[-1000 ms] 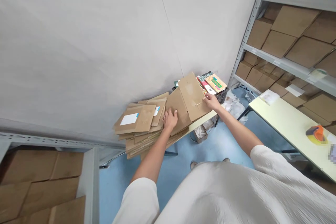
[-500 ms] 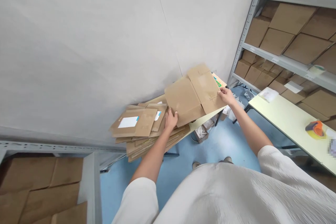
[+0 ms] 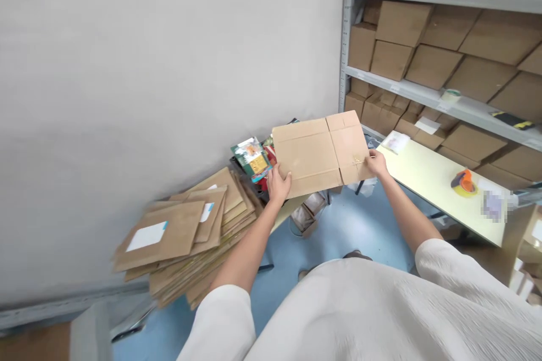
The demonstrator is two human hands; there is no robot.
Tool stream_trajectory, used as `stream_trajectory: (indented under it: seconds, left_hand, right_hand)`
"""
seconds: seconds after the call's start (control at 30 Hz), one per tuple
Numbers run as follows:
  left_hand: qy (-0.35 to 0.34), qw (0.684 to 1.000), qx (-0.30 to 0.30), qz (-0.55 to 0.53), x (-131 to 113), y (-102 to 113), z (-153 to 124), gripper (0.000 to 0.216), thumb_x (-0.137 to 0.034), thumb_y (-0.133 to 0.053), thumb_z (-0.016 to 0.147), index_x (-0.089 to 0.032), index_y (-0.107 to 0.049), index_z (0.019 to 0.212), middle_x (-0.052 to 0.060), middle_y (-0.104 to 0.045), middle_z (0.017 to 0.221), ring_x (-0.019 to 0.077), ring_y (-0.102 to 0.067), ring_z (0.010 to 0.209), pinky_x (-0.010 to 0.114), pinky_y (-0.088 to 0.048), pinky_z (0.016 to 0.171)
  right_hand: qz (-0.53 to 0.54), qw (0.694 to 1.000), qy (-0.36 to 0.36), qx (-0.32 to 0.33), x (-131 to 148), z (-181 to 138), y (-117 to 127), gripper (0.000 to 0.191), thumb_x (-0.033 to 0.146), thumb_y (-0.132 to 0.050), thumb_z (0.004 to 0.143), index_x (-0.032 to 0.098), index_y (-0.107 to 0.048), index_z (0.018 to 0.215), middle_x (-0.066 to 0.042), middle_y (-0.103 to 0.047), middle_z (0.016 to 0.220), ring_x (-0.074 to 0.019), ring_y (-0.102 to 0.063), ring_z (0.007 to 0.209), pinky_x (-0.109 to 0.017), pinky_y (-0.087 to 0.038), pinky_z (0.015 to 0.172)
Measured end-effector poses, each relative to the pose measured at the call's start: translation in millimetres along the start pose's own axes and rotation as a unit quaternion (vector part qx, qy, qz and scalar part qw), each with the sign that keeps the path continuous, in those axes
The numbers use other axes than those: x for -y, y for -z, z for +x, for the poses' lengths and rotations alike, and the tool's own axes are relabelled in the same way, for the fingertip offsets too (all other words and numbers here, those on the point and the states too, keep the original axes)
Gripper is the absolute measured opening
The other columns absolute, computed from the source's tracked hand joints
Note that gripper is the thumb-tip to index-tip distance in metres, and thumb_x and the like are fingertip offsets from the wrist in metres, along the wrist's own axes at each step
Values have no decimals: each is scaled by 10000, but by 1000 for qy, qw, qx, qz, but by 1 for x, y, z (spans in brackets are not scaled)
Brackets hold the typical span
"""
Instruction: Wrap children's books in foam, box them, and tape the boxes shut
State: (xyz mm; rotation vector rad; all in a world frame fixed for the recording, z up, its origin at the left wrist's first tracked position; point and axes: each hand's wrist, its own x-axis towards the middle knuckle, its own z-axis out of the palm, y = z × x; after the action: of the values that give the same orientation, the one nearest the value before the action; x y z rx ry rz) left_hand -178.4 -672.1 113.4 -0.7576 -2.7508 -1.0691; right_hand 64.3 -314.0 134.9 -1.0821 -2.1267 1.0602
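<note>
Head camera, and you've got the flattened cardboard [image 3: 311, 152] raised between both hands, tilted, in front of the wall! Your left hand [image 3: 278, 185] pinches its lower left edge, thumb on the near face; your right hand [image 3: 376, 164] grips the right edge, fingers closed on it. Just beyond your left hand, colourful books [image 3: 252, 155] peek out. Nearer you on the left sprawls the cardboard pile [image 3: 169, 231], white labels showing; away right, orange-and-yellow tape [image 3: 464, 182] sits on the pale table [image 3: 417, 180].

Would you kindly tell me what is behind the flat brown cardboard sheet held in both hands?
Colourful printed books show past the left edge of the cardboard sheet; whatever it covers cannot be seen.
</note>
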Motion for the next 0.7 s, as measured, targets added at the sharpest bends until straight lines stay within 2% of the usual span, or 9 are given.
stream_trajectory:
  seconds: [0.1, 0.2, 0.27, 0.37, 0.53, 0.7]
  left_hand:
    - [-32, 999, 30, 2, -52, -45, 4, 616, -351, -673, 966, -188, -508, 1537, 182, -599, 1457, 350, -551, 1420, 504, -453, 1206]
    - [-57, 996, 73, 15, -102, -90, 6, 611, -348, -661, 973, -182, -508, 1541, 191, -603, 1467, 366, -547, 1407, 520, -462, 1177]
    - [-73, 992, 102, 30, -132, -121, 7, 622, -366, -664, 971, -185, -510, 1546, 198, -608, 1473, 390, -537, 1403, 546, -460, 1161]
    - [-105, 983, 147, 41, -170, -167, 10, 628, -393, -661, 969, -193, -519, 1548, 197, -621, 1470, 407, -534, 1391, 560, -456, 1154]
    - [-173, 959, 222, 34, -217, -249, 20, 610, -368, -645, 965, -170, -533, 1531, 204, -630, 1473, 403, -543, 1407, 553, -435, 1189]
    - [-239, 927, 287, 32, -258, -330, 36, 587, -365, -625, 971, -157, -536, 1512, 207, -644, 1455, 384, -560, 1404, 535, -418, 1211]
  right_hand:
    - [-72, 996, -46, -25, -45, 4, 50, 364, 270, -543, 804, 175, -775, 1069, -110, -805, 1092, -267, -704, 1014, -369, -561, 957]
    - [-108, 987, -111, -52, -87, 0, 97, 436, 246, -576, 814, 180, -746, 1210, -103, -799, 1071, -256, -707, 962, -330, -563, 886]
    - [-119, 978, -159, -61, -115, -6, 125, 483, 235, -592, 826, 199, -715, 1292, -88, -798, 1052, -245, -711, 920, -311, -558, 843]
    - [-135, 964, -223, -60, -154, -17, 160, 473, 218, -593, 854, 212, -706, 1313, -74, -800, 1051, -236, -720, 911, -298, -548, 830]
    - [-151, 938, -304, -71, -209, -33, 202, 450, 212, -605, 890, 171, -710, 1326, -109, -804, 1104, -251, -743, 1005, -294, -548, 879]
    - [-174, 901, -389, -85, -251, -35, 222, 445, 225, -647, 881, 161, -716, 1316, -134, -794, 1168, -272, -752, 1083, -298, -559, 909]
